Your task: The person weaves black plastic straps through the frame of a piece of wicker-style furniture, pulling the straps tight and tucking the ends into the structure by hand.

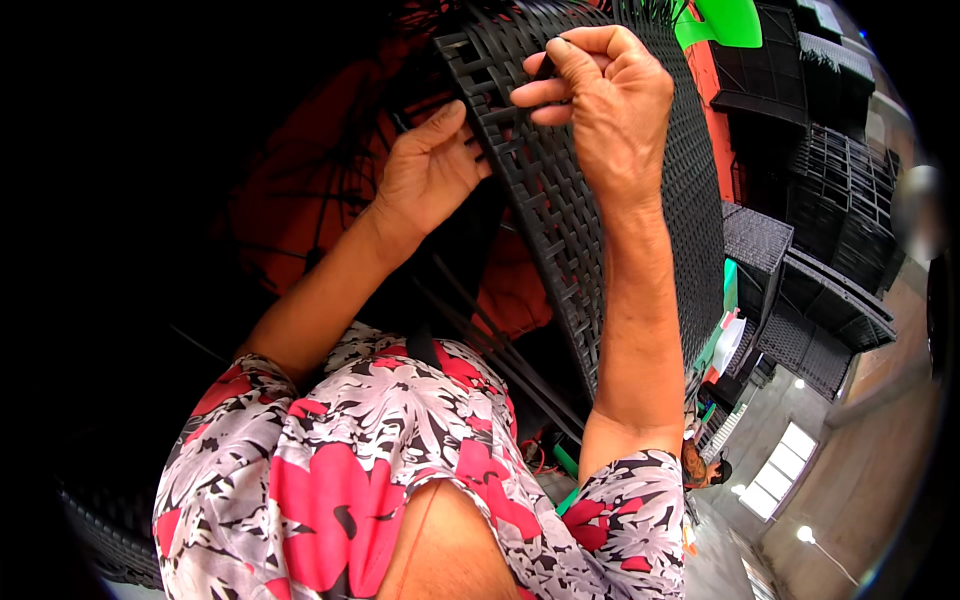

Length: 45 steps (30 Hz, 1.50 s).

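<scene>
A black woven wicker panel [556, 190] slants across the upper middle, its weave looser near the left edge. In front of its upper part is my right hand [622, 105], thumb and forefinger pinched on a dark flat weaving strip [546, 68]; the other fingers are loosely curled. My left hand [428, 165] is at the panel's left edge, palm turned toward it. Its thumb stands apart and its fingers reach behind the edge, where shadow hides the tips. Loose black strips [500, 345] hang below the panel.
Orange-red material [310, 190] lies in shadow on the left, crossed by dark strands. A bright green plastic piece [730, 22] is at the top right. Black wicker furniture [815, 320] stands stacked on the right. Farther back, another person [705, 465] is partly visible near a bright window [780, 470].
</scene>
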Each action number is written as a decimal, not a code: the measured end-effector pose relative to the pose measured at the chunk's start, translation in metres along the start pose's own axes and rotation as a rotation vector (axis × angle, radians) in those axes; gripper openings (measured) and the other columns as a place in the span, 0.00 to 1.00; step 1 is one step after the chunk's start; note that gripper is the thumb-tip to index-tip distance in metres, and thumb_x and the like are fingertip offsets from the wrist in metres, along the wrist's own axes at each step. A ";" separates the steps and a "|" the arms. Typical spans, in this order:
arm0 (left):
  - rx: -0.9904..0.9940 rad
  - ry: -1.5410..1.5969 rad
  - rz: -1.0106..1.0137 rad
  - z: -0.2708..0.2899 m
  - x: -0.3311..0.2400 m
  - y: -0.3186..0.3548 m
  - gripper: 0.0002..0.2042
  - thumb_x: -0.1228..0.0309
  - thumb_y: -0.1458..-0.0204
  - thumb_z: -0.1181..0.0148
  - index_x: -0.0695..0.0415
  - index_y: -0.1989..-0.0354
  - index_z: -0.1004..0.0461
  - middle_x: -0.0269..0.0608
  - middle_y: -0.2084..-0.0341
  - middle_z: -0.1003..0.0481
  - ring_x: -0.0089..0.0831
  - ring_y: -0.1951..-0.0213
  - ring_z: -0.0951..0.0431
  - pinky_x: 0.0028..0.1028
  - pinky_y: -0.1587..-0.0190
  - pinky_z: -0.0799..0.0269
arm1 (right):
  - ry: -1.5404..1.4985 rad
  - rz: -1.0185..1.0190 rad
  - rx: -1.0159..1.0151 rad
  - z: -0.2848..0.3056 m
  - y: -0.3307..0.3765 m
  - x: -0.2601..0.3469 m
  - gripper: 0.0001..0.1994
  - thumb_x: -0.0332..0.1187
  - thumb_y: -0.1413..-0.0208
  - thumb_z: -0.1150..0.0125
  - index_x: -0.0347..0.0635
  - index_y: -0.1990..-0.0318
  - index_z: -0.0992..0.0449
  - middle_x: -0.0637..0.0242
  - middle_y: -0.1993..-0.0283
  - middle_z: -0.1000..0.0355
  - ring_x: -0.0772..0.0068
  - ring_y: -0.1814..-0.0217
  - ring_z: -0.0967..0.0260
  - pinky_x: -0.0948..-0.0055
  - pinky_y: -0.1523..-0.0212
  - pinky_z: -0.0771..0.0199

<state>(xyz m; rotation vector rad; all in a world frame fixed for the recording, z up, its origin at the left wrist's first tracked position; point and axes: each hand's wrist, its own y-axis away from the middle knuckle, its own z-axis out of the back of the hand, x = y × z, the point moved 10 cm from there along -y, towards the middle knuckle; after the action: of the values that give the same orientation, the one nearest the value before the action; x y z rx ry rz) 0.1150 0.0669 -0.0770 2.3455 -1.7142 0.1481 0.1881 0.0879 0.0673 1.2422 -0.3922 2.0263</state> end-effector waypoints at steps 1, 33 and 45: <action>0.025 0.006 0.001 0.002 -0.004 -0.003 0.16 0.64 0.42 0.50 0.60 0.49 0.32 0.42 0.55 0.26 0.32 0.52 0.27 0.35 0.46 0.34 | -0.021 -0.041 0.033 0.001 -0.002 -0.002 0.05 0.28 0.44 0.43 0.34 0.64 0.27 0.62 0.73 0.25 0.78 0.79 0.27 0.86 0.80 0.27; -0.140 0.044 0.025 0.021 -0.006 -0.010 0.10 0.72 0.47 0.44 0.57 0.56 0.28 0.35 0.60 0.26 0.29 0.56 0.28 0.38 0.47 0.35 | 0.460 -0.110 0.133 -0.021 -0.004 -0.054 0.06 0.24 0.53 0.38 0.32 0.67 0.22 0.67 0.77 0.27 0.81 0.78 0.30 0.83 0.77 0.26; 0.081 0.071 0.044 0.008 -0.007 -0.016 0.20 0.82 0.50 0.48 0.61 0.46 0.36 0.41 0.52 0.31 0.32 0.46 0.33 0.34 0.38 0.42 | 0.444 0.074 0.143 -0.022 -0.004 -0.046 0.11 0.25 0.51 0.38 0.40 0.58 0.21 0.73 0.77 0.31 0.86 0.81 0.36 0.86 0.80 0.32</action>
<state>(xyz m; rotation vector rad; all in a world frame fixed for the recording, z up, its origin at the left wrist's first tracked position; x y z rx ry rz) 0.1273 0.0755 -0.0886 2.3288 -1.7581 0.3104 0.1898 0.0840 0.0163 0.8287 -0.0812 2.3494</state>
